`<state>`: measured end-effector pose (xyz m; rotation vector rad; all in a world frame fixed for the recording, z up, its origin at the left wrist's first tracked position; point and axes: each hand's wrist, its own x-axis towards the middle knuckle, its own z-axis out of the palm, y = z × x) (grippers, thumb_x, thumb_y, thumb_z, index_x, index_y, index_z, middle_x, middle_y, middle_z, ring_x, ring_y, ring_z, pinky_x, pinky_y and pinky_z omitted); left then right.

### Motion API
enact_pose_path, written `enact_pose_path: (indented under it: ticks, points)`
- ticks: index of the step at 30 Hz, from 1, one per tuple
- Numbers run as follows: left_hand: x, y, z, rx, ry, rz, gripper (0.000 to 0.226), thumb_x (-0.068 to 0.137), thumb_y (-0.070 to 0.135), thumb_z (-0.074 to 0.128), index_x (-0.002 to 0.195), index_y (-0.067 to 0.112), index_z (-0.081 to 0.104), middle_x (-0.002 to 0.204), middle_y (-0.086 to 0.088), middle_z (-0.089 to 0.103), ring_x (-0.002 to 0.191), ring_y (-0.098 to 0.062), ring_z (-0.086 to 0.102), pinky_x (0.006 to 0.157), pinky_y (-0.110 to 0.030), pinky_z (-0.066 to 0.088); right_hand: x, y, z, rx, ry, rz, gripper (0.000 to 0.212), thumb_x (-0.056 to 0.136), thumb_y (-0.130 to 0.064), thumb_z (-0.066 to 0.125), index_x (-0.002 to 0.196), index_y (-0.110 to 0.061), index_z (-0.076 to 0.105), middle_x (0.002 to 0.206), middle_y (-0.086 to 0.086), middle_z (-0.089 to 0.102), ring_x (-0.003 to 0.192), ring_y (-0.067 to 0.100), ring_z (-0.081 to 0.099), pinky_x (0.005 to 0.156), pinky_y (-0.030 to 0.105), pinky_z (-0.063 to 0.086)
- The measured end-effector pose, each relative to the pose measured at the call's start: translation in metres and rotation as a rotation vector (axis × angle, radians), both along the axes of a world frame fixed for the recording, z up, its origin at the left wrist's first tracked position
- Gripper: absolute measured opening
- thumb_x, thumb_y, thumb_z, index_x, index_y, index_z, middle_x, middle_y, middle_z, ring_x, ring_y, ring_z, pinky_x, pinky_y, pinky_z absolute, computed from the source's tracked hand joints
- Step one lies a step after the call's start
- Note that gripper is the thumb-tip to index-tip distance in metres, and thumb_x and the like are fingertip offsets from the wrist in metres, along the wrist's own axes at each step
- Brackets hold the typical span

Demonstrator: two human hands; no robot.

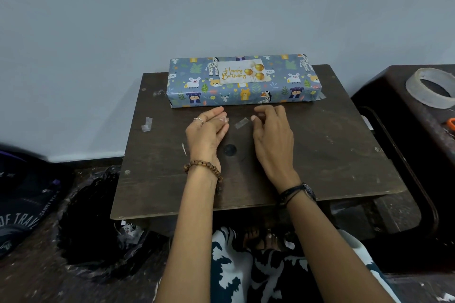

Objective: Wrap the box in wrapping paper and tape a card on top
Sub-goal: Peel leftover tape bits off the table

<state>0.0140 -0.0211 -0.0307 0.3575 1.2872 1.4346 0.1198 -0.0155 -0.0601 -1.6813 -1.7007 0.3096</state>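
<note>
Toward the far edge of the dark table (320,155), just above the frame's centre, the wrapped box (242,81) lies flat, its long axis running left to right, with the birthday card (242,72) on top. Just below it, the left hand (208,130) hovers with relaxed fingers, holding nothing clear. The right hand (272,130) pinches a strip of tape (241,122) at its fingertips. A tape roll (429,87) sits at the right edge.
</note>
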Motion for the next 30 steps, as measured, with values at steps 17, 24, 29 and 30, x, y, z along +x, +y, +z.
enact_pose_path:
  ticks: [17, 24, 29, 30]
  points:
    - [0.005, 0.001, -0.004, 0.03, 0.063, -0.081, 0.018, 0.092, 0.002, 0.052, 0.101, 0.012, 0.063, 0.092, 0.0, 0.064, 0.084, -0.009, 0.06, 0.07, -0.015, 0.053, -0.012, -0.002, 0.007, -0.01, 0.43, 0.146, 0.014, 0.095, -0.017, 0.048, 0.089, -0.008, 0.057, 0.095, 0.001, 0.052, 0.084, 0.01, 0.051, 0.074, 0.029, 0.041]
    - [0.008, -0.001, 0.0, 0.055, -0.069, -0.112, 0.015, 0.094, 0.009, 0.049, 0.103, 0.01, 0.062, 0.082, -0.003, 0.066, 0.062, -0.004, 0.067, 0.061, -0.015, 0.055, -0.015, -0.002, 0.003, 0.076, 0.358, 0.184, 0.006, 0.093, -0.014, 0.055, 0.094, -0.01, 0.06, 0.096, 0.001, 0.057, 0.083, 0.006, 0.054, 0.074, 0.033, 0.049]
    - [0.01, -0.001, 0.001, 0.085, -0.029, -0.022, 0.033, 0.086, -0.008, 0.055, 0.116, 0.004, 0.058, 0.09, -0.006, 0.068, 0.085, -0.014, 0.065, 0.07, -0.018, 0.054, -0.013, 0.001, 0.005, 0.104, 0.373, 0.233, 0.014, 0.089, -0.006, 0.056, 0.094, -0.012, 0.067, 0.093, -0.001, 0.062, 0.085, 0.006, 0.059, 0.079, 0.029, 0.051]
    - [0.009, 0.0, 0.001, 0.078, -0.023, 0.005, 0.037, 0.085, -0.011, 0.053, 0.118, 0.005, 0.057, 0.1, -0.011, 0.065, 0.096, -0.019, 0.063, 0.073, -0.019, 0.054, -0.013, 0.002, 0.005, 0.101, 0.369, 0.255, 0.016, 0.089, -0.004, 0.055, 0.094, -0.012, 0.068, 0.093, 0.0, 0.063, 0.085, 0.004, 0.058, 0.079, 0.027, 0.051]
